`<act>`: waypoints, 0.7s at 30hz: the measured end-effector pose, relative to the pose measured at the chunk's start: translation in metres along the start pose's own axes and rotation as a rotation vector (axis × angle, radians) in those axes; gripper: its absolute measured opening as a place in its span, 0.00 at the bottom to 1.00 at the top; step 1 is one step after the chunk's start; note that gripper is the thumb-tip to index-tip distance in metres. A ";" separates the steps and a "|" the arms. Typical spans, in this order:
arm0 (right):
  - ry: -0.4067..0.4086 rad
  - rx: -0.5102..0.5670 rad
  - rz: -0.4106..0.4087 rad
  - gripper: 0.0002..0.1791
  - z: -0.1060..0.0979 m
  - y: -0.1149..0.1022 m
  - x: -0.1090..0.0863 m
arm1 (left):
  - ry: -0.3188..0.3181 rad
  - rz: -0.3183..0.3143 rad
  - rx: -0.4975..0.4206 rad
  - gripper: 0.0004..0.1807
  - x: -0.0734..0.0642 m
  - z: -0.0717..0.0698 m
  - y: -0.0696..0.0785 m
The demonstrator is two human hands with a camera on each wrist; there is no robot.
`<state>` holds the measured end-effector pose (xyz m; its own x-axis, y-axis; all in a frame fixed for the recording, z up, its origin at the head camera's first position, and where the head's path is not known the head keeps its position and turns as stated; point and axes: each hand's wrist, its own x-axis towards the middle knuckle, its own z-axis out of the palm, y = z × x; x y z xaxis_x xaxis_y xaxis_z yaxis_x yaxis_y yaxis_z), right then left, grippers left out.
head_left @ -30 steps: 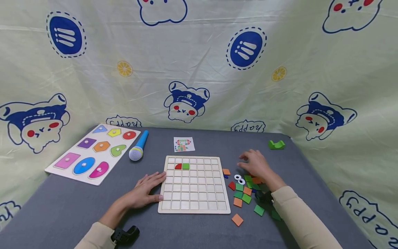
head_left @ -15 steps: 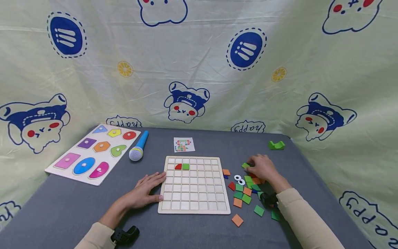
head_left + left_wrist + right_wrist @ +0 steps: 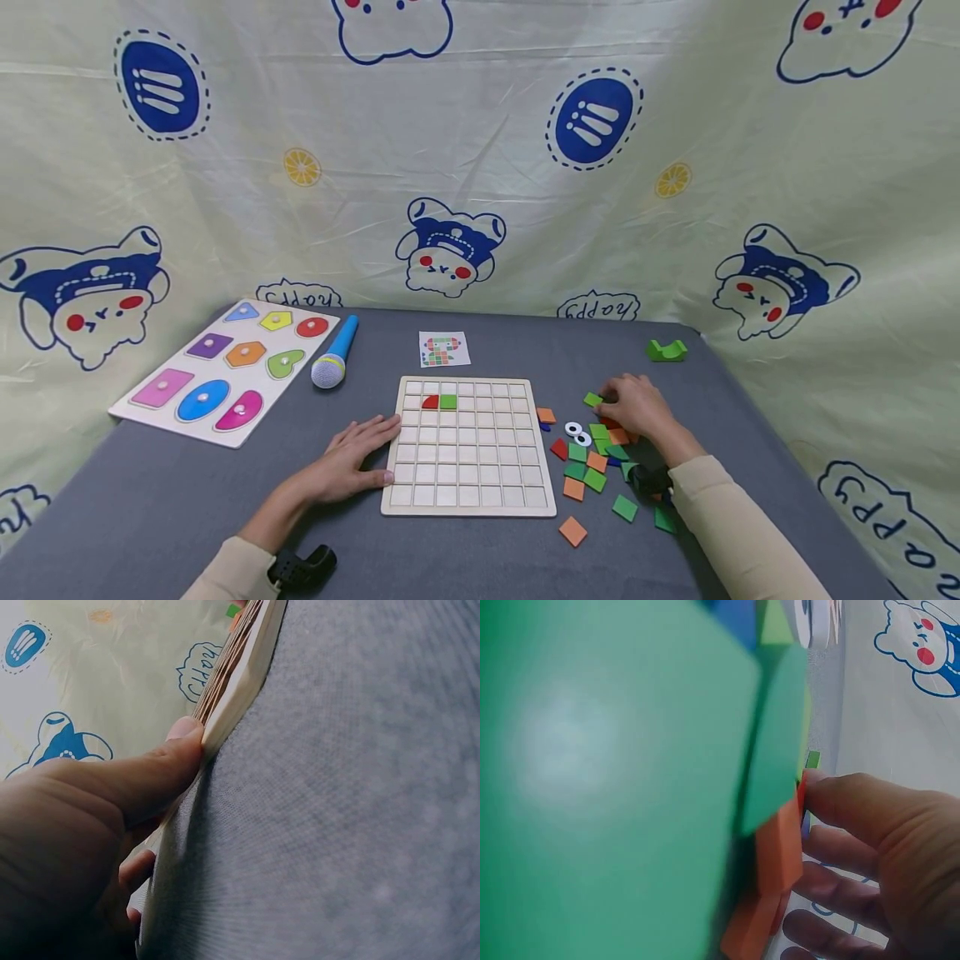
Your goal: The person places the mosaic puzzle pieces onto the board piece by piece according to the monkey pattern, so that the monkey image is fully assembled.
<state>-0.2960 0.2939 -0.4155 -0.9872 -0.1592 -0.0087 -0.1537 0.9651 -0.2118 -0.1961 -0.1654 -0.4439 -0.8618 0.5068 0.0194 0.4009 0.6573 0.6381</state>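
Observation:
A pale wooden grid board [image 3: 472,451] lies on the table, with a red quarter-round tile [image 3: 431,402] and a green square tile [image 3: 448,402] side by side near its top left. My left hand [image 3: 348,458] rests at the board's left edge, fingers stretched and spread; its thumb touches the rim in the left wrist view. Over the far end of the loose tiles is my right hand [image 3: 636,407], fingers bent. Its fingertips are by a light green tile [image 3: 592,400]. Red and blue slivers show near thumb and fingers in the right wrist view; whether anything is pinched is unclear.
Several loose tiles, including an orange one [image 3: 573,532], and white rings [image 3: 573,428] lie right of the board. Behind it is a pattern card [image 3: 444,348]. A toy microphone [image 3: 335,352] and shape board [image 3: 255,408] lie left; a green block [image 3: 667,350] is back right.
My right hand has moved slightly right and down to the far end of the tiles, uncovering the light green tile. Over the last half second it barely moves. The left hand stays put.

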 end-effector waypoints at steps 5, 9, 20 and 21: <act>0.017 0.011 0.001 0.17 0.001 0.000 -0.002 | 0.001 0.000 -0.003 0.40 0.000 0.000 0.000; 0.037 0.016 -0.004 0.16 0.003 0.001 -0.003 | -0.002 -0.002 -0.005 0.40 0.000 0.000 0.001; 0.057 0.033 -0.018 0.15 0.003 0.000 -0.003 | -0.022 -0.013 -0.007 0.40 0.000 -0.002 0.002; 0.065 0.032 -0.023 0.15 0.003 -0.001 -0.004 | -0.022 -0.015 -0.007 0.40 0.000 -0.002 0.002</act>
<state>-0.2921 0.2929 -0.4179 -0.9843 -0.1663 0.0593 -0.1758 0.9541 -0.2423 -0.1960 -0.1650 -0.4414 -0.8603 0.5097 -0.0072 0.3861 0.6608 0.6437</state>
